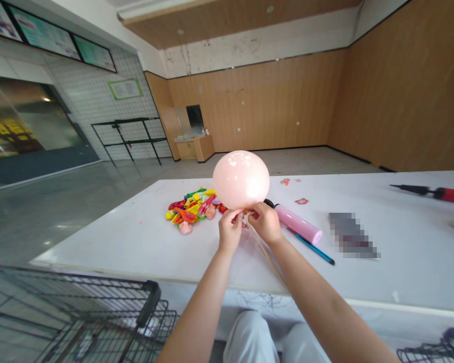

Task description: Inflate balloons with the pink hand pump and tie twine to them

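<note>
An inflated pale pink balloon (pixel 241 179) stands above my two hands, over the white table. My left hand (pixel 230 227) pinches at the balloon's neck from the left. Close beside it, my right hand (pixel 265 222) has its fingers closed at the same spot, on a tan ribbon (pixel 267 252) that trails down toward the table's front edge. The neck itself is mostly covered by my fingers, so I cannot tell whether the ribbon is wound around it. A heap of uninflated, many-coloured balloons (pixel 191 207) lies just left of my hands.
Right of my hands lie a pink cylinder (pixel 298 223), a blue pen (pixel 315 248) and a blurred-out dark flat object (pixel 351 236). A red and black hand pump (pixel 450 194) rests at the far right, with small stickers (pixel 301 201) further back. A wire cart (pixel 109 302) stands at the front left.
</note>
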The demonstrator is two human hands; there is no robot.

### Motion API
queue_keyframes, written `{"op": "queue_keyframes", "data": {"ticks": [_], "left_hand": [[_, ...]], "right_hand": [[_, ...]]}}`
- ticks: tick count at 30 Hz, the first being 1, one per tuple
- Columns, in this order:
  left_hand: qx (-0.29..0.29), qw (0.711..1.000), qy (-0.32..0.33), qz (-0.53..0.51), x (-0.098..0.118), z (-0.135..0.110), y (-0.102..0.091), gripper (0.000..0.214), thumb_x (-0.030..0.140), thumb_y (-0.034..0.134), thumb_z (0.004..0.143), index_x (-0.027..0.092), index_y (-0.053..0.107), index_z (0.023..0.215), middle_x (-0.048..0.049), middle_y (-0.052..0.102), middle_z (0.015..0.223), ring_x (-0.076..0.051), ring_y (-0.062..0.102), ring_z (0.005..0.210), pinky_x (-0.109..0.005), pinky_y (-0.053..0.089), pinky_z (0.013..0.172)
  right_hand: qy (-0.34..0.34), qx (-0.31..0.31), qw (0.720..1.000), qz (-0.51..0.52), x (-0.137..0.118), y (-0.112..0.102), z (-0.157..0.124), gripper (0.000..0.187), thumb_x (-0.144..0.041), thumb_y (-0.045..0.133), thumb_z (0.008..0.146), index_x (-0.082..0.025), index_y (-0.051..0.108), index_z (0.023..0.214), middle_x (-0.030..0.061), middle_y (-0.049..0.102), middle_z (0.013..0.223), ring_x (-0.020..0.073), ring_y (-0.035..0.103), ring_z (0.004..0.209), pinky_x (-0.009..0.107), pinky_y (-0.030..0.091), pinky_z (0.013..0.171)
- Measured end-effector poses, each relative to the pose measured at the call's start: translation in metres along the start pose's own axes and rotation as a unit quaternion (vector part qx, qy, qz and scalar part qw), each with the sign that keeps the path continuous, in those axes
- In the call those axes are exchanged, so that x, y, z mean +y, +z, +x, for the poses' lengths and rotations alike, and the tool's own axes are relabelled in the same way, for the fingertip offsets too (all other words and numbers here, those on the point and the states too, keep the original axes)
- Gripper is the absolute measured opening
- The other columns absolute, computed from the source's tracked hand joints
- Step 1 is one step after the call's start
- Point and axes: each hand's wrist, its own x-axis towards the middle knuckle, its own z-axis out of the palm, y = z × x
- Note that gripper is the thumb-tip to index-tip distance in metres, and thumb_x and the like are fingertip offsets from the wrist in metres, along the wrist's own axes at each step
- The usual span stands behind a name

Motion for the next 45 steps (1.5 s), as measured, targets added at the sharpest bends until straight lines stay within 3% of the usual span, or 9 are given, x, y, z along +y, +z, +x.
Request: {"op": "queue_keyframes", "data": {"ticks": [6,11,16,21,27,36,45], "left_hand": [[-0.004,1.0,-0.029,0.007,-0.006,0.0,0.004,0.011,0.027,0.071,0.072,0.017,0.072,0.077,-0.0044,0.065,0.072,-0.015,0.058,0.055,-0.025,0.049,0.049],[0.01,0.996,-0.079,-0.03,0.003,-0.001,0.004,0.017,0.032,0.072,0.072,0.016,0.07,0.075,-0.0014,0.064,0.063,-0.013,0.056,0.045,-0.027,0.05,0.047],[0.007,0.993,-0.11,-0.042,0.007,0.001,0.003,0.023,0.036,0.075,0.068,0.014,0.068,0.074,-0.0016,0.065,0.063,-0.013,0.055,0.043,-0.027,0.049,0.045],[0.001,0.995,-0.081,-0.056,0.005,0.002,0.001,0.022,0.033,0.075,0.068,0.015,0.067,0.078,-0.0011,0.064,0.062,-0.011,0.055,0.044,-0.023,0.047,0.044],[-0.026,0.996,-0.067,-0.051,0.003,-0.001,0.002,0.021,0.032,0.072,0.071,0.015,0.071,0.084,-0.0065,0.069,0.079,-0.016,0.063,0.058,-0.029,0.054,0.054],[-0.055,0.996,-0.071,-0.009,-0.004,0.001,0.001,0.017,0.032,0.066,0.077,0.016,0.061,0.081,-0.0028,0.066,0.072,-0.015,0.062,0.049,-0.027,0.052,0.05],[-0.009,0.998,-0.035,0.043,-0.008,-0.001,0.001,0.021,0.038,0.059,0.082,0.019,0.052,0.083,-0.0002,0.062,0.069,-0.015,0.063,0.052,-0.027,0.053,0.05]], "right_hand": [[-0.084,-0.019,0.98,-0.177,0.004,0.003,0.002,0.014,-0.01,0.051,0.078,-0.017,0.062,0.073,0.0078,0.063,0.075,0.0204,0.055,0.073,0.03,0.039,0.065],[-0.132,-0.014,0.967,-0.219,0.003,0.006,0.001,0.016,-0.013,0.048,0.088,-0.017,0.06,0.078,0.0088,0.059,0.079,0.0215,0.05,0.076,0.032,0.037,0.067],[-0.169,-0.027,0.962,-0.211,0.004,0.004,-0.001,0.016,-0.018,0.049,0.092,-0.017,0.062,0.084,0.0094,0.059,0.087,0.0216,0.049,0.081,0.031,0.038,0.069],[-0.192,-0.023,0.963,-0.189,0.007,0.0,-0.002,0.016,-0.023,0.051,0.093,-0.018,0.064,0.085,0.0079,0.061,0.085,0.0212,0.05,0.081,0.031,0.039,0.072],[-0.175,-0.022,0.972,-0.158,0.013,-0.003,0.0,0.019,-0.022,0.049,0.093,-0.018,0.064,0.081,0.008,0.062,0.082,0.0211,0.052,0.08,0.031,0.041,0.073],[-0.166,-0.035,0.98,-0.099,0.013,-0.002,-0.001,0.021,-0.018,0.048,0.092,-0.017,0.066,0.081,0.009,0.065,0.082,0.0205,0.057,0.081,0.031,0.045,0.075],[-0.137,-0.03,0.988,-0.071,0.011,0.0,-0.002,0.019,-0.013,0.049,0.088,-0.017,0.066,0.078,0.007,0.067,0.079,0.0182,0.06,0.077,0.027,0.044,0.07]]}}
